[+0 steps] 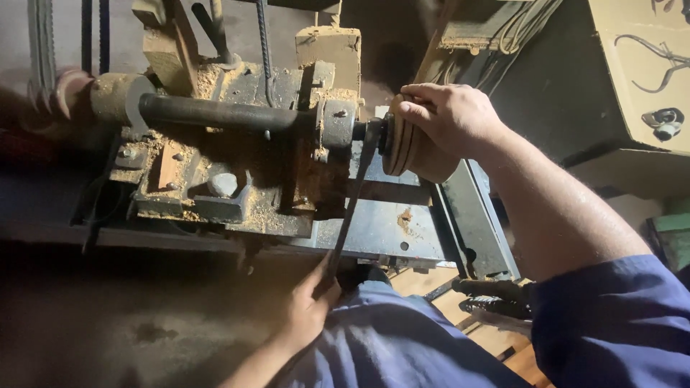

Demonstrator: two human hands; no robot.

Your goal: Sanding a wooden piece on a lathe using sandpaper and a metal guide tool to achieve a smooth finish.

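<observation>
R hand (449, 115) at 1 o'clock, fingers curled over rim of wooden pulley (410, 147) at shaft (215, 113) end, gripping it. L hand (309, 305) at 6 o'clock, closed on lower run of drive belt (353, 194); belt rises to 12, beside pulley. Sawdust-caked machine base (237, 187) at 10 o'clock.

Blue work clothing, loose and creased; right sleeve (618, 316) pushed up above the elbow, forearm bare; left forearm bare too; no gloves, rings or watch.
</observation>
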